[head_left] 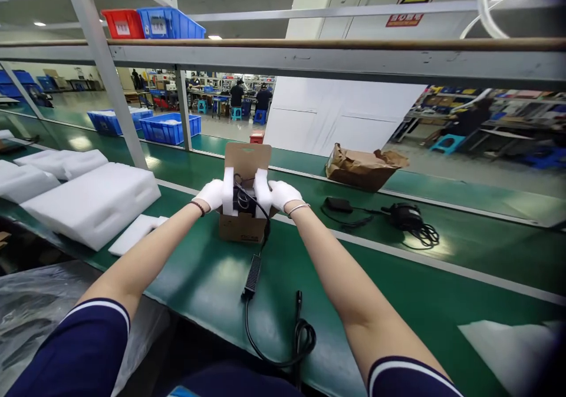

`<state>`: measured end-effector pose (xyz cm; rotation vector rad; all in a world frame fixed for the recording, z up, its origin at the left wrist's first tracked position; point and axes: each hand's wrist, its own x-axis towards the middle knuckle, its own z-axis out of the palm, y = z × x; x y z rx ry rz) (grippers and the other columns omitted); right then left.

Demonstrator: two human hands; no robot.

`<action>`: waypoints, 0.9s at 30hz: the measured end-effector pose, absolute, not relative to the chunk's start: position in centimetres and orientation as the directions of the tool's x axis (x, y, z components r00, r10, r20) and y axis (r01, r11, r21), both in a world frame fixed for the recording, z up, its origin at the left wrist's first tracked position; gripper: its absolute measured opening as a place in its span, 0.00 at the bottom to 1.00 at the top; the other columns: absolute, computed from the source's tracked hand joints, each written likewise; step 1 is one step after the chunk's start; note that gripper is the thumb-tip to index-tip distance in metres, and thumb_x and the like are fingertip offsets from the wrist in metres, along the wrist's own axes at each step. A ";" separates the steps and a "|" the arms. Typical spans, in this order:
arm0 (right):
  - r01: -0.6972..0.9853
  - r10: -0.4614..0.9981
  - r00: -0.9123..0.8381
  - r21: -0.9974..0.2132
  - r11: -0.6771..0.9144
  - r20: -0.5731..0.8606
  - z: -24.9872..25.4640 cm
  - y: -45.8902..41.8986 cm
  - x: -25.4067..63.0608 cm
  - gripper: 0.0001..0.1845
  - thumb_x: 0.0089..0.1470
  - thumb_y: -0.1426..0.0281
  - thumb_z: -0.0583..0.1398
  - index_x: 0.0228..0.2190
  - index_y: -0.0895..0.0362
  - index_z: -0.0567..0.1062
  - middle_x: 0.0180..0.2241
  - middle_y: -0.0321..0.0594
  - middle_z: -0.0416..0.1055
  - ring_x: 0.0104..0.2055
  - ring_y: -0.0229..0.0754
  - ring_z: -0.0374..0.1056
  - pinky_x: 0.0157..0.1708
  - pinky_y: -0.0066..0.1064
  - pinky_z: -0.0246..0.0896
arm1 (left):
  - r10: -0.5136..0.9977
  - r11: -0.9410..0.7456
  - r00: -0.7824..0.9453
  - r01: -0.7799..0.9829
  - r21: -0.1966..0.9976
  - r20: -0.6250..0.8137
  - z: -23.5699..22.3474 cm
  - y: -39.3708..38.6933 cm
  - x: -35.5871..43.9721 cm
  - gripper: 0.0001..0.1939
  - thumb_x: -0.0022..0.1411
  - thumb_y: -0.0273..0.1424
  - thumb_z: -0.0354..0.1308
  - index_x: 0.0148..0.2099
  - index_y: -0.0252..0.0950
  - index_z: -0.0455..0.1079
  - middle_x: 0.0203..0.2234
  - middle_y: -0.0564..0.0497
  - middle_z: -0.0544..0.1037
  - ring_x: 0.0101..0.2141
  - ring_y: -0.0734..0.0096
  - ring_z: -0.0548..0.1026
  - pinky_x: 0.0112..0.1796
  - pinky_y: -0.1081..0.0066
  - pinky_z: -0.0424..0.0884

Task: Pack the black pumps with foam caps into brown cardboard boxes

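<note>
An open cardboard box [242,229] stands on the green bench, its back flap upright. Inside it a black device [246,201] with a coiled cable sits between a left white foam end piece [227,190] and a right white foam end piece [262,192]. My left hand [210,195], in a white glove, is closed at the left foam. My gloved right hand [284,196] grips the right foam; some fingertips of both hands are hidden. From the box a black cable leads down to a power adapter [252,276] and ends in a loose loop near the front edge.
White foam blocks [95,199] lie at left. Further right are a crumpled brown paper bag [365,166] and another black device with cables [404,217]. White sheet material [508,344] lies front right. A shelf beam [309,61] crosses above; blue bins [170,128] stand behind.
</note>
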<state>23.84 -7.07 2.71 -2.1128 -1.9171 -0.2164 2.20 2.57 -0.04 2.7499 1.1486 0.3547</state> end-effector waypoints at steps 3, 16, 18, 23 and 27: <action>0.998 0.976 0.008 -0.068 0.007 0.217 2.6 -7.1 23.4 0.23 0.67 0.70 0.44 0.53 0.63 0.71 0.53 0.52 0.71 0.56 0.50 0.67 0.53 0.42 0.62 | 0.730 -0.683 0.658 0.714 0.154 0.183 -0.7 2.3 2.1 0.26 0.62 0.25 0.50 0.63 0.30 0.61 0.51 0.32 0.75 0.49 0.51 0.77 0.46 0.61 0.72; 0.992 0.943 0.125 -0.026 -0.123 0.309 -4.1 -17.9 19.8 0.22 0.67 0.63 0.47 0.39 0.60 0.77 0.43 0.54 0.73 0.47 0.54 0.67 0.48 0.45 0.60 | 0.544 -0.825 0.721 0.553 0.116 0.429 -6.4 -7.0 -2.2 0.25 0.66 0.21 0.43 0.64 0.36 0.62 0.57 0.39 0.70 0.55 0.56 0.69 0.54 0.57 0.66; 0.997 1.000 0.016 -0.075 -0.017 -0.015 -7.0 -23.1 16.9 0.29 0.63 0.49 0.51 0.29 0.58 0.77 0.31 0.49 0.73 0.36 0.52 0.69 0.37 0.40 0.62 | 0.386 -0.917 0.841 0.396 0.054 0.380 -8.2 -9.2 -3.8 0.27 0.65 0.20 0.45 0.64 0.39 0.62 0.60 0.38 0.67 0.56 0.54 0.68 0.53 0.56 0.67; 0.947 0.944 -0.113 -0.321 0.008 -0.311 -11.0 -28.9 13.1 0.12 0.61 0.63 0.56 0.34 0.58 0.74 0.33 0.45 0.74 0.35 0.48 0.71 0.34 0.35 0.61 | -0.191 -0.981 0.975 -0.194 0.017 0.117 -9.8 -10.4 0.9 0.23 0.66 0.19 0.48 0.56 0.47 0.69 0.55 0.44 0.73 0.61 0.55 0.63 0.61 0.50 0.56; 0.711 0.982 0.124 -0.678 -0.187 -0.141 -6.4 -30.3 16.4 0.14 0.66 0.61 0.49 0.35 0.54 0.70 0.27 0.36 0.72 0.29 0.41 0.69 0.32 0.31 0.61 | 0.120 -0.944 0.991 0.131 0.303 -0.057 -8.8 -10.4 6.1 0.03 0.61 0.29 0.61 0.40 0.38 0.72 0.38 0.45 0.78 0.44 0.56 0.76 0.47 0.60 0.71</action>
